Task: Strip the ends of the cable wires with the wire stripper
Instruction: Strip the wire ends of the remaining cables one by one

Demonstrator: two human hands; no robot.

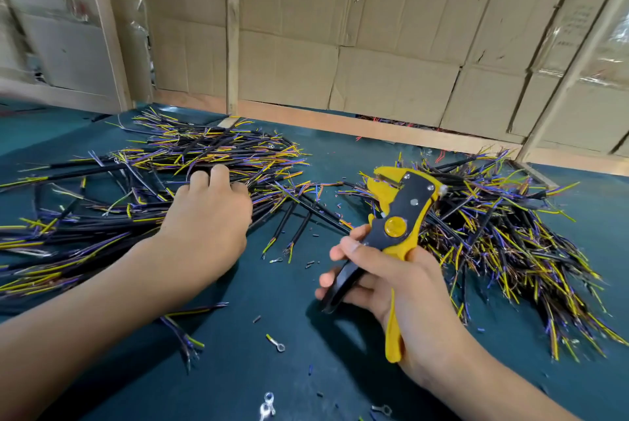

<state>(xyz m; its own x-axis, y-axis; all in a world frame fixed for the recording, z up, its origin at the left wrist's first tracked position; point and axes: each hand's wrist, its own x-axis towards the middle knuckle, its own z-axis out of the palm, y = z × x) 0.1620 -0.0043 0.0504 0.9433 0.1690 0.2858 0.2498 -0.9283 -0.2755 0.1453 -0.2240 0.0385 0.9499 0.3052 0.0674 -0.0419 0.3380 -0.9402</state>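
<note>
A yellow and black wire stripper (400, 216) stands upright in my right hand (391, 288), jaws pointing up and away, fingers curled round its two handles. Nothing sits in the jaws. My left hand (207, 213) lies palm down on the left pile of black cables (143, 182), fingers curled into the cables; whether it grips one is hidden. The cables have yellow, blue and purple inner wires fanning from their ends. A second pile of cables (503, 237) lies on the right, behind and beside the stripper.
The dark green table top (272, 284) carries small bits of cut insulation and a few metal ring terminals (275, 343) near the front. A wooden rail (340, 121) and cardboard wall (340, 46) close the far edge.
</note>
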